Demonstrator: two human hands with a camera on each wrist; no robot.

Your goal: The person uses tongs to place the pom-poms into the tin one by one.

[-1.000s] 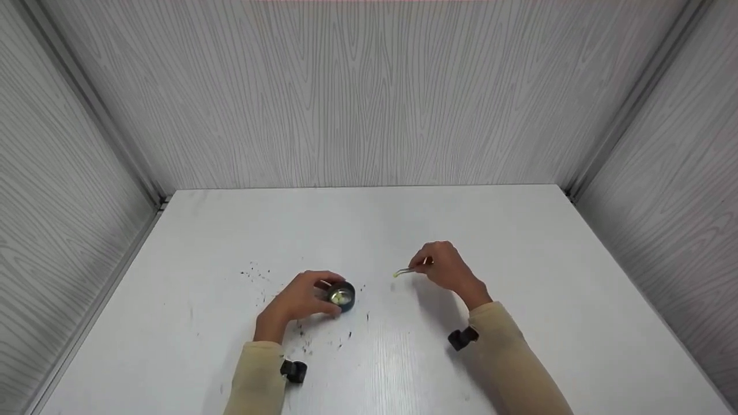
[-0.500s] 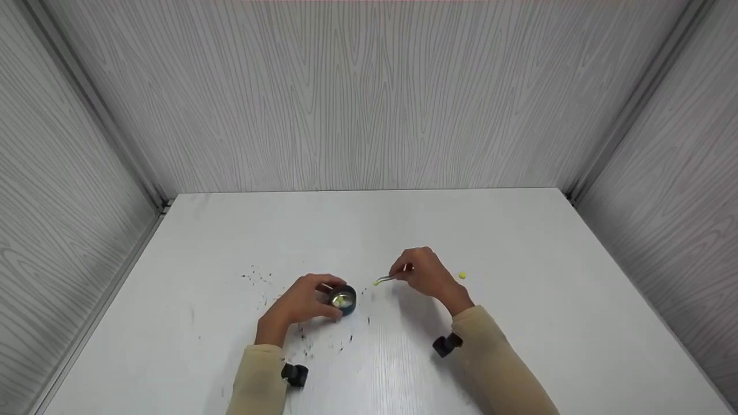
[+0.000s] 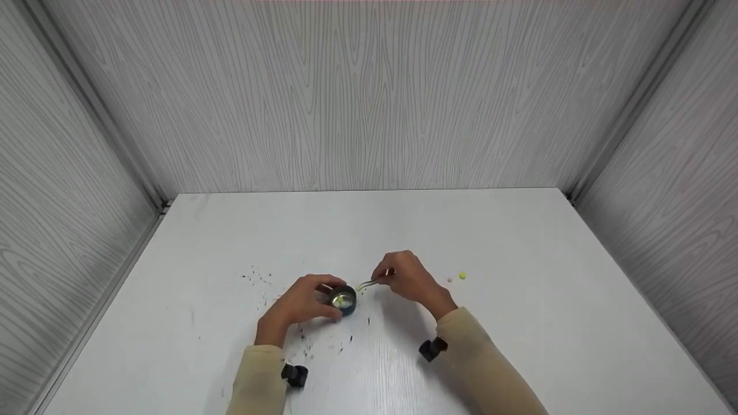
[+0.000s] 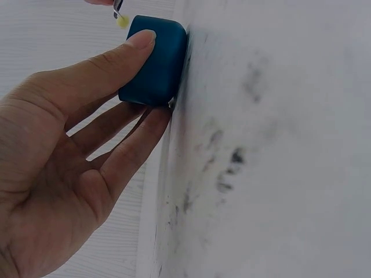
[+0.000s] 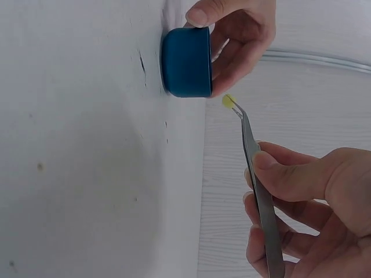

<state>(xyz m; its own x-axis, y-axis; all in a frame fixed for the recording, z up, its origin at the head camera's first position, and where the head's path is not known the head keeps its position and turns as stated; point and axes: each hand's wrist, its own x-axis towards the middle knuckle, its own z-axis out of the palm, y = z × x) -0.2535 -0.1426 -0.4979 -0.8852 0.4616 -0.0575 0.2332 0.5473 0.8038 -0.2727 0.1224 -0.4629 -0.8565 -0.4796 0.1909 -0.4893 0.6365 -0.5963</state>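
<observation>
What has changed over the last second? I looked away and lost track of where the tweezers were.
The right hand carried the tweezers, with a yellow bead pinched in their tips, leftward across the table until the bead sits just beside the rim of the blue cup. As the hand moved off, another yellow bead came into view behind it. The left hand kept holding the cup in place.

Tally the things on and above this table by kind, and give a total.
Blue round container, held by the left hand: 1
Metal tweezers, pinched by the right hand: 1
Yellow pellets, one in the tweezer tips, one loose on the table: 2; those inside the container cannot be counted
Total: 4
</observation>
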